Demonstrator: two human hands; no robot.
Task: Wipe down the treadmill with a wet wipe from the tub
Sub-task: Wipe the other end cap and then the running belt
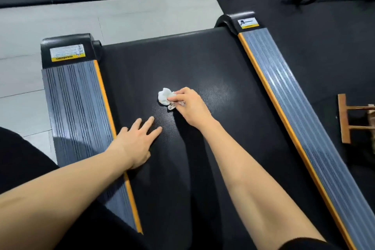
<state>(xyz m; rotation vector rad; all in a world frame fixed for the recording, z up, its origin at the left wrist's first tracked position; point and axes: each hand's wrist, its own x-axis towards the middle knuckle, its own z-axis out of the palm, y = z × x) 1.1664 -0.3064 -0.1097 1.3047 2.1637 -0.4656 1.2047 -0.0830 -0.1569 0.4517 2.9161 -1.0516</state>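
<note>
The right hand (187, 103) is pinching a crumpled wipe (165, 96) against the treadmill belt (203, 57); the left hand (137, 141) is resting flat, fingers spread, on it.

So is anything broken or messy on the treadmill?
Nothing stands out. The right hand presses a crumpled wet wipe on the black belt, the left hand lies flat beside it, and both side rails look straight.

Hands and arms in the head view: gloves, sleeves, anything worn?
No gloves. The left hand and the right hand are bare, and both forearms are uncovered up to the elbow. No watch, ring or band shows on either wrist. A dark sleeve edge shows at the bottom of the frame on the right arm, and dark clothing sits at lower left.
</note>
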